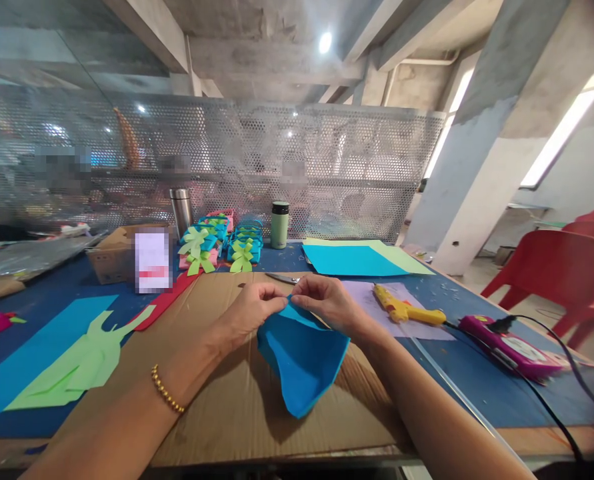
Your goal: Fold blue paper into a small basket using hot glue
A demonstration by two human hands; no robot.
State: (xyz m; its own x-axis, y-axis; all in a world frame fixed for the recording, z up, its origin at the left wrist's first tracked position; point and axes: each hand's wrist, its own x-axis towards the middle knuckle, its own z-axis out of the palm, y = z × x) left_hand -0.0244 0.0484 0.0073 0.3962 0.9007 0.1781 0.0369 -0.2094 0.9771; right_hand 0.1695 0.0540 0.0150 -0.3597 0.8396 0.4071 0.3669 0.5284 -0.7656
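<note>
"Nearest item?"
"I log one blue sheet (309,367), curved, above the cardboard (217,420), long axis apparently running from the pinch toward the wearer."
"Grip?"
"Left hand (259,308), right hand (327,300): both pinching its far end, neither nearer."
"Beyond?"
"Green bottle (279,227), one."

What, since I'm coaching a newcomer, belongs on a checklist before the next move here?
1. Left hand pinching the blue piece: ok.
2. Right hand pinching its upper edge too: ok.
3. Cardboard beneath the work: ok.
4. Yellow glue gun lying on the lavender sheet, at the right: ok.
5. Glue gun hot: cannot tell.
6. Scissors fully visible: not ok, partly hidden behind the hands.
</note>
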